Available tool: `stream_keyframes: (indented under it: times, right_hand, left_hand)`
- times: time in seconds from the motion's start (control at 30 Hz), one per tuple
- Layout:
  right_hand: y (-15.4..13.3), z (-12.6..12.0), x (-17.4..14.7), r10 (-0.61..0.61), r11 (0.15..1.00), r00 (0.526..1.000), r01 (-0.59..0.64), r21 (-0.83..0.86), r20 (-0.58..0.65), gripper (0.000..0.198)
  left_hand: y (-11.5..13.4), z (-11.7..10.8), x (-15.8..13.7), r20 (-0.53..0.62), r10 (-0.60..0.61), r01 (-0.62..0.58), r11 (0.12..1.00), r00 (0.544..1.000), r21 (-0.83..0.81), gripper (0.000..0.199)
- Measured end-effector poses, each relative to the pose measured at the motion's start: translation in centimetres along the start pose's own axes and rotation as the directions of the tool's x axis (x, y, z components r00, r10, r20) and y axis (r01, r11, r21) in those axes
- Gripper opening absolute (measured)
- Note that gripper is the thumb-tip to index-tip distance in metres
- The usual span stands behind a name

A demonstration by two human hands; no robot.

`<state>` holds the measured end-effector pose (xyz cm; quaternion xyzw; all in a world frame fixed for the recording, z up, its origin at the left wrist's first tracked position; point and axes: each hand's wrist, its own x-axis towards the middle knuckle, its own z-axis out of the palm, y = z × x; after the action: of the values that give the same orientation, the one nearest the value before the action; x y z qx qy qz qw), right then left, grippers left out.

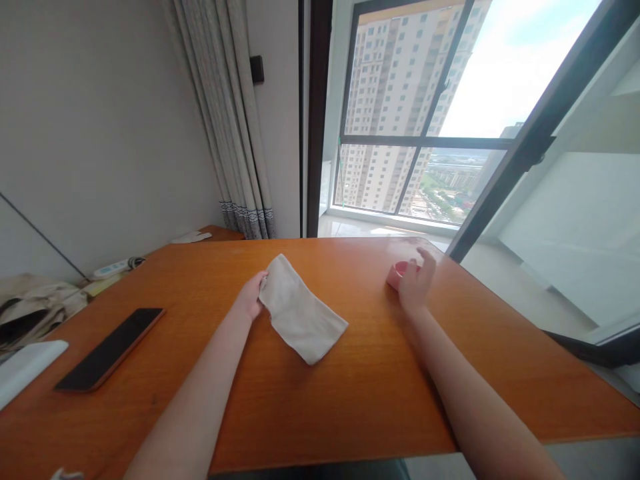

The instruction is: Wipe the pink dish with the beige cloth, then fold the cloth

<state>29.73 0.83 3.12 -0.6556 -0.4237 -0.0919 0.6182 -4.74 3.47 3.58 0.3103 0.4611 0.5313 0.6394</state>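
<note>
My left hand [251,295] is closed on the upper left edge of a beige cloth [303,310]. The cloth slants down to the right over the middle of the table, its lower corner near the wood. On the right, my right hand [417,283] is beside a small pink ring-shaped thing [394,275], possibly a tape roll or a small cup. The thumb is against or just in front of it; I cannot tell whether they touch. The fingers of that hand are raised and apart, and part of the pink thing is hidden behind them.
The orange-brown wooden table [350,413] spans the view. At left lie a dark phone-like slab [110,350], a white flat object [30,367], a bunched cloth bag [40,307] and a power strip [113,268]. Beyond the far edge are a curtain [225,120] and a window [400,141].
</note>
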Motion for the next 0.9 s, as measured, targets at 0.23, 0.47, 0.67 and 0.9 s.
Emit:
stream_keyframes:
  times: [0.23, 0.47, 0.67, 0.9]
  right_hand:
    - [-10.6, 1.2, -14.7, -0.314, 0.945, 0.395, 0.22, 0.243, 0.863, 0.041]
    - [-8.3, 1.7, -12.6, -0.172, 0.877, 0.265, 0.48, 0.025, 0.949, 0.039]
    - [-3.8, 3.7, -7.6, -0.04, 0.905, 0.459, 0.392, -0.163, 0.887, 0.024]
    - [-2.0, 3.6, -6.1, -0.062, 0.9, 0.492, 0.404, -0.165, 0.868, 0.039]
  left_hand:
    - [1.3, -7.8, 1.8, -0.081, 0.126, -0.066, 0.853, 0.989, 0.517, 0.042]
    - [1.5, -8.1, 1.0, 0.109, -0.004, -0.097, 0.432, 0.994, 0.897, 0.06]
    - [0.9, -7.4, 0.9, 0.095, 0.067, -0.114, 0.415, 0.993, 0.903, 0.067]
    - [0.2, -6.9, 0.7, 0.151, -0.073, -0.091, 0.521, 0.986, 0.849, 0.058]
